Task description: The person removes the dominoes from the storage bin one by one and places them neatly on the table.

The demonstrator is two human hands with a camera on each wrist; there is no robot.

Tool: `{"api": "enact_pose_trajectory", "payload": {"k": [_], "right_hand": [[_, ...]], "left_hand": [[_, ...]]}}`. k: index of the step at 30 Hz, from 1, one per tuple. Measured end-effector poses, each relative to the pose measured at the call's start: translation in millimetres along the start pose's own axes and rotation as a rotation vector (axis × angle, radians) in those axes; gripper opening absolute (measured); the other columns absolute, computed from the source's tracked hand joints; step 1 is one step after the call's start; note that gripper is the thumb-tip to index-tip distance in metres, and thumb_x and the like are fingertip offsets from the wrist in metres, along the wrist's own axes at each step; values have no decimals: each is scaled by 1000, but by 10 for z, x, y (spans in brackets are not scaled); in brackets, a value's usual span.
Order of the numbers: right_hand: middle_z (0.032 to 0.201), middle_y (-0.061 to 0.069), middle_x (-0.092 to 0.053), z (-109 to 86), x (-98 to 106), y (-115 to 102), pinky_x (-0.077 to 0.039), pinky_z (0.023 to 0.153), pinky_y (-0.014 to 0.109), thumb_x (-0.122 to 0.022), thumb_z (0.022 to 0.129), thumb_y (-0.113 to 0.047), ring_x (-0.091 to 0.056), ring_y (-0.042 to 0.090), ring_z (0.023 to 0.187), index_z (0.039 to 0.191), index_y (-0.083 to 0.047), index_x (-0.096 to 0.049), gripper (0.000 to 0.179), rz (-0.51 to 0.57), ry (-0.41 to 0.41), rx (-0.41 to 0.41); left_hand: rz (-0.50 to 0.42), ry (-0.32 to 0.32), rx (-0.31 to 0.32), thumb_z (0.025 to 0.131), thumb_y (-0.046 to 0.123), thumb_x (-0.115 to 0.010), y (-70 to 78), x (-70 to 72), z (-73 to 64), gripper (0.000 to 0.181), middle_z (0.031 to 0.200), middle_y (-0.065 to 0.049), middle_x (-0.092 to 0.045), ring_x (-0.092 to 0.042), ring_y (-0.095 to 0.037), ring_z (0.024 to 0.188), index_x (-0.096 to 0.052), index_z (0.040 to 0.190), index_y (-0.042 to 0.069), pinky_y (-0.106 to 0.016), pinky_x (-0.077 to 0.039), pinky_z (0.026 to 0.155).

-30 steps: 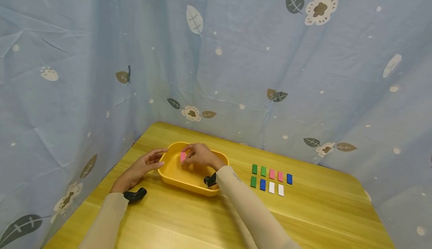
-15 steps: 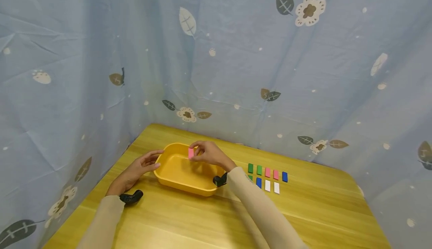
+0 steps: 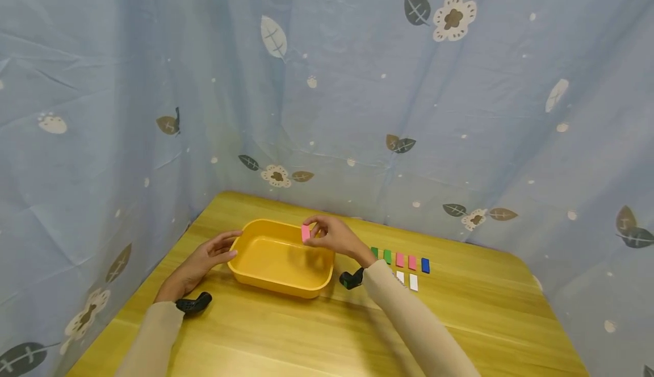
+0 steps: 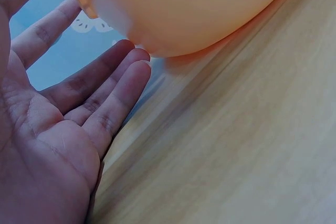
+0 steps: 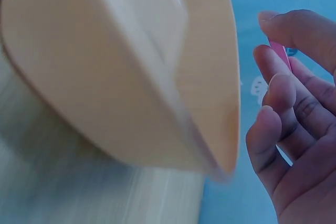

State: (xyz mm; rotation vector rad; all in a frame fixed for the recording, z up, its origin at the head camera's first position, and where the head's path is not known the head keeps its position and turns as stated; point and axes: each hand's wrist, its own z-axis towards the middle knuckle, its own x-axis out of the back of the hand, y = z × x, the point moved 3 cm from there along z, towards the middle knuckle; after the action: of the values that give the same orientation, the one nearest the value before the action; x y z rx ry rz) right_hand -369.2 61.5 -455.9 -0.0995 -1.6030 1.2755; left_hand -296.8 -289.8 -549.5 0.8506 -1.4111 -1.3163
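Observation:
In the head view a yellow plastic basin [image 3: 278,266] stands on the table, its inside bare. My right hand [image 3: 336,236] pinches a small pink block [image 3: 305,234] between thumb and fingers, up at the basin's far right rim. The right wrist view shows the pink block [image 5: 280,53] edge-on, largely covered by the fingers, beside the basin wall [image 5: 121,77]. At the basin's left end is my left hand [image 3: 205,259], fingers extended and thumb spread. Its fingertips [image 4: 139,69] lie right by the basin's side in the left wrist view.
Right of the basin, two rows of small blocks lie on the table [image 3: 475,309]: green [image 3: 387,256], pink [image 3: 411,262], blue [image 3: 426,266] and white [image 3: 413,282]. My right forearm hides some of them. A patterned blue curtain [image 3: 337,110] hangs behind and at the left.
My right hand has moved right from inside the basin to its far right rim, still pinching the pink block. My left hand keeps its place at the basin. The head view has turned slightly right.

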Motion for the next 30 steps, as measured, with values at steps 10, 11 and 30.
{"api": "enact_pose_trajectory", "payload": {"k": [10, 11, 30], "right_hand": [[96, -5, -70, -362, 251, 133, -50, 67, 30, -80, 92, -31, -60, 19, 71, 132, -21, -66, 44, -35, 60, -24], [96, -5, -70, -409, 274, 149, -49, 66, 30, -81, 92, -31, -59, 19, 71, 132, -21, -66, 44, -40, 69, -27], [94, -6, -70, -1301, 674, 570, -50, 63, 31, -80, 92, -33, -61, 24, 72, 135, -19, -65, 47, -74, 166, -149]], "left_hand": [[-14, -2, 5, 106, 23, -62, 0, -33, 21, 57, 161, -14, -33, -39, -27, 141, -41, 158, 19, -17, -42, 99], [-15, -3, 4, 106, 22, -61, -2, -35, 22, 57, 161, -14, -34, -42, -23, 139, -41, 158, 18, -17, -42, 98], [-17, -1, -7, 106, 20, -60, -18, -25, -1, 57, 156, -18, -40, -53, -6, 126, -39, 159, 18, -20, -47, 97]]}}
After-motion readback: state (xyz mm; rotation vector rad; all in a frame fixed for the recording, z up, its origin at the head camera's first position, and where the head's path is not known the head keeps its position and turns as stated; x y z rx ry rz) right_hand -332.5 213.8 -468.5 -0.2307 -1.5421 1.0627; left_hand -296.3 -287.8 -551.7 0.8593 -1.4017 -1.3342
